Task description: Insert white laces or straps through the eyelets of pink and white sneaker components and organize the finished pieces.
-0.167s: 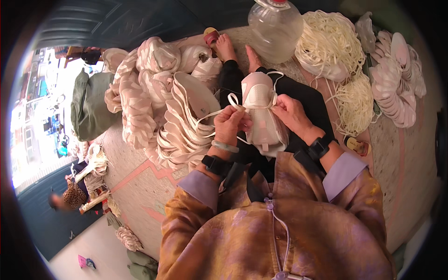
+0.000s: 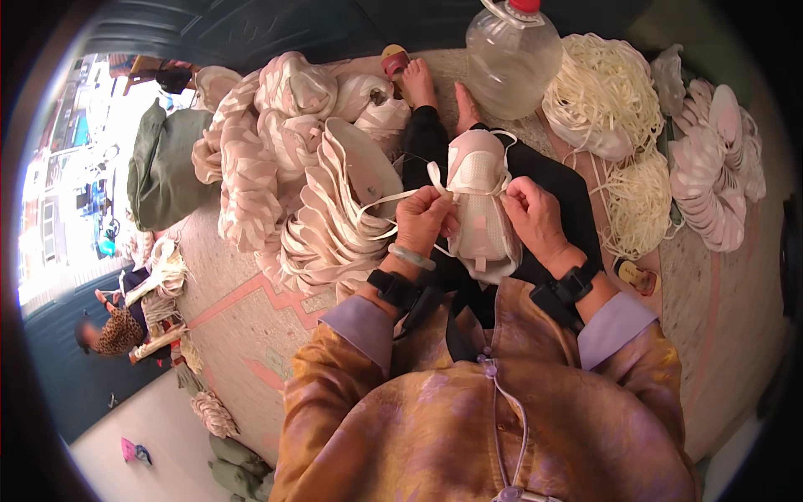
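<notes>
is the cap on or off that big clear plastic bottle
On: the red plastic cap sits at the top of the big clear plastic bottle, though the picture crops the cap's upper part.

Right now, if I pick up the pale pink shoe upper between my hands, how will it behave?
The shoe upper will likely feel light, since its surface looks like mesh fabric. It may bend if squeezed, though its rounded shape suggests some body. The white lace, pinched in your left hand, might tug it sideways.

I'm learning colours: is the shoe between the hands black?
No, the shoe between the left hand and right hand is pale pink and white.
</notes>
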### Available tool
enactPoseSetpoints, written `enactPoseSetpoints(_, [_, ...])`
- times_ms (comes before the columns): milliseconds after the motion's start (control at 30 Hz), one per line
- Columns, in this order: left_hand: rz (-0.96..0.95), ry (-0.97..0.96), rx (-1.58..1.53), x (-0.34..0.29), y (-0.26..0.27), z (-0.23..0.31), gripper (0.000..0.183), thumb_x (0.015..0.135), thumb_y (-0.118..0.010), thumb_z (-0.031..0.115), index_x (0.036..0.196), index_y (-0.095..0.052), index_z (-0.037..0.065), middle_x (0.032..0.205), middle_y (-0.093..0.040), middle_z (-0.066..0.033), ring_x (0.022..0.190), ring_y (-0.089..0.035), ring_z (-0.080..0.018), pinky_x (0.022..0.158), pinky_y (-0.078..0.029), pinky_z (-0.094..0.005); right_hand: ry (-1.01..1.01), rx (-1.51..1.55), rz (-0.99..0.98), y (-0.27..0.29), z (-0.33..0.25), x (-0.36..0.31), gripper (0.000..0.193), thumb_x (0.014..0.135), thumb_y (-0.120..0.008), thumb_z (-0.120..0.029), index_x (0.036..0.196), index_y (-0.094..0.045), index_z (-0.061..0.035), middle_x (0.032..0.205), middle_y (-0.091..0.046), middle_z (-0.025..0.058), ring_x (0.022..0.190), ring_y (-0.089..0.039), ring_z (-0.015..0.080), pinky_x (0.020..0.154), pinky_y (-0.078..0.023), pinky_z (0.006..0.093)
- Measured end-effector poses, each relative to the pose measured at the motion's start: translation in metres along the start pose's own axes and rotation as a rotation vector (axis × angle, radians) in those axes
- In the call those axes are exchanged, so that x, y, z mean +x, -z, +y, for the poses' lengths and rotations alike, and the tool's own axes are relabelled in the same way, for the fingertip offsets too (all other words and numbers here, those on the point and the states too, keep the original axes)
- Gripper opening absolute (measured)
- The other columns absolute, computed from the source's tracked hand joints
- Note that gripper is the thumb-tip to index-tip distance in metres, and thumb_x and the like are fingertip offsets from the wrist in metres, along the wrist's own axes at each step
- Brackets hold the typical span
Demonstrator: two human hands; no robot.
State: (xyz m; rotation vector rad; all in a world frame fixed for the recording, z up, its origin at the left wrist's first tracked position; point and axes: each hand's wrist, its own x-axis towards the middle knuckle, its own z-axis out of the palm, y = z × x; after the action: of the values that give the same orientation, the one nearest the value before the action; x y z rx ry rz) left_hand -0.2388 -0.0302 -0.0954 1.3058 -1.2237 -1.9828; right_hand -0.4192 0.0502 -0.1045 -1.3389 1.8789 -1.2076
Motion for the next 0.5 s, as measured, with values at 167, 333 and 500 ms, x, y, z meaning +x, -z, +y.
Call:
enactPoseSetpoints(167, [0.024,-0.002,0.091,0.0,-0.003,-0.002,0.015,0.086,-0.055,0.015,0.075,-0.055,0.005,0.06,-0.055,-0.0004,0.043,-0.049,-0.0061,0.039,-0.038,-0.0173,0.281,-0.134,-0.072,0.002,-0.01,0.005,0.017,0.073,-0.057,-0.008,0.09,-0.058,-0.0081,0.073,-0.055,0.0079,0.065,-0.056,0.0268,0.057,-0.044,0.0358])
enactPoseSetpoints(333, [0.08,-0.088,0.123,0.003,-0.005,-0.009,0.016,0.086,-0.053,0.014,0.073,-0.052,0.006,0.058,-0.052,0.0011,0.042,-0.045,-0.0048,0.038,-0.033,-0.0174,0.509,-0.479,-0.345,0.006,-0.031,0.009,0.027,0.071,-0.062,-0.015,0.098,-0.059,-0.0123,0.081,-0.05,0.005,0.075,-0.053,0.0205,0.071,-0.036,0.0348])
enactPoseSetpoints(500, [0.117,-0.155,0.145,0.009,-0.004,-0.017,0.015,0.086,-0.053,0.013,0.073,-0.051,0.006,0.058,-0.051,0.0022,0.044,-0.043,-0.0044,0.04,-0.033,-0.0184,0.598,-0.571,-0.382,0.005,-0.031,0.014,0.03,0.072,-0.063,-0.018,0.1,-0.057,-0.0108,0.083,-0.049,0.0058,0.075,-0.053,0.0203,0.071,-0.035,0.0355])
